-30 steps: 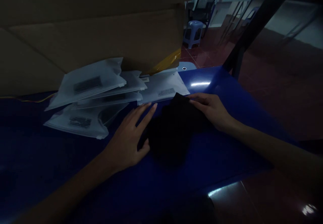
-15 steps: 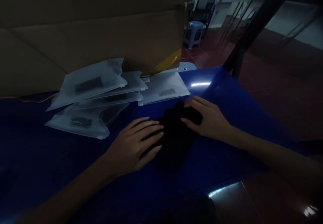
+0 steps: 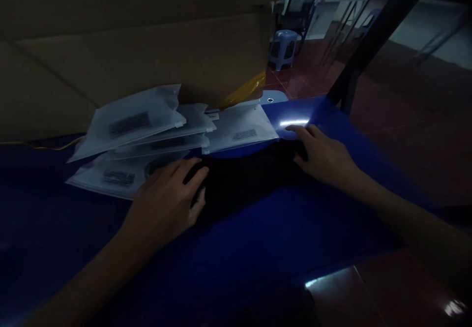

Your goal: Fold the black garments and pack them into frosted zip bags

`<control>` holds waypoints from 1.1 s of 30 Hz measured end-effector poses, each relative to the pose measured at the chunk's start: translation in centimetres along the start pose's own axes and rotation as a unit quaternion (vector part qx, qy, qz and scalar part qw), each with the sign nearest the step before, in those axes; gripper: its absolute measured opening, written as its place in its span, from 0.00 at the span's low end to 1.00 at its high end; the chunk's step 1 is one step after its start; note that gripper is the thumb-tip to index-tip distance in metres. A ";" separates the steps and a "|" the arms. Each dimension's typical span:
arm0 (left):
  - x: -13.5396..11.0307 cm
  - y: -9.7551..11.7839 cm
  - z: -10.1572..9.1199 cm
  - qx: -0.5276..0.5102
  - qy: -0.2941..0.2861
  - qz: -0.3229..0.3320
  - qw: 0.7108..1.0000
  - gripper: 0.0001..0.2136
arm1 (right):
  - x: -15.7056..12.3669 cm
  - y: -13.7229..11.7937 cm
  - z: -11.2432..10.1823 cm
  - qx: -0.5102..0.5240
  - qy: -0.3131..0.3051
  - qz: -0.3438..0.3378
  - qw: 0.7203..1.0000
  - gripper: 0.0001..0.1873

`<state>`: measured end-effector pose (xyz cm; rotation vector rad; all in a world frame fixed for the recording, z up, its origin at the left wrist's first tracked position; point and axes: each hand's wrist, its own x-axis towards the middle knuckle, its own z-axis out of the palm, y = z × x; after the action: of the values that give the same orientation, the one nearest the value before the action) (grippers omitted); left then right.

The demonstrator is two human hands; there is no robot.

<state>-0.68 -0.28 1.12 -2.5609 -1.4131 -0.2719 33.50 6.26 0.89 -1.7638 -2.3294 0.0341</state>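
A piece of black cloth (image 3: 245, 179) is stretched sideways over the blue tabletop (image 3: 280, 233). It is too dark to tell what kind of garment or fabric piece it is. My left hand (image 3: 167, 196) has its curled fingers closed on the cloth's left end. At the right end, my right hand (image 3: 324, 157) pinches the cloth between thumb and fingers. Behind the cloth lie frosted zip bags (image 3: 138, 113) with dark printed labels, several of them overlapping. My left hand covers part of the lowest bag.
A large cardboard box (image 3: 147, 61) with yellow tape (image 3: 245, 91) stands along the back of the table. A dark slanted post (image 3: 368, 46) rises at the right. Beyond it are a blue plastic stool (image 3: 283, 49), a chair (image 3: 298, 7) and a red tiled floor (image 3: 398, 101).
My hands have moved apart, the left one leftward and the right one rightward and slightly up. The bunched black cloth is now spread into a wide strip between them.
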 end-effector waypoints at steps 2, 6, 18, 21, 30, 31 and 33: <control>-0.1 -0.4 0.2 0.005 -0.009 -0.025 1.000 0.20 | 0.2 0.8 -0.1 -0.006 -0.014 -0.018 1.000 0.33; -0.3 -1.0 0.6 0.010 0.004 -0.046 0.999 0.24 | 0.6 2.0 0.0 0.001 0.002 -0.086 0.996 0.28; 0.3 -1.7 0.3 -0.016 0.071 -0.038 0.997 0.13 | 0.2 0.0 0.3 0.102 0.022 -0.129 0.986 0.22; 0.6 -1.5 0.1 -0.052 0.111 -0.039 0.992 0.08 | 0.0 -0.4 0.1 0.111 0.016 -0.184 0.976 0.31; 0.6 -0.6 -0.4 -0.103 0.159 -0.032 0.981 0.08 | 0.0 -0.8 0.4 0.144 0.057 -0.242 0.958 0.10; 0.6 -0.6 -0.4 -0.102 0.168 -0.039 0.980 0.08 | 0.0 -0.8 0.2 0.148 0.079 -0.243 0.955 0.07; 0.6 -0.5 -0.6 -0.109 0.195 -0.051 0.973 0.08 | -0.2 -0.9 -0.4 0.182 0.104 -0.246 0.946 0.07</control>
<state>-0.85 0.32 1.91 -2.4136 -1.4243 -0.9380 32.75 5.81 1.36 -0.9419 -2.3478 0.1737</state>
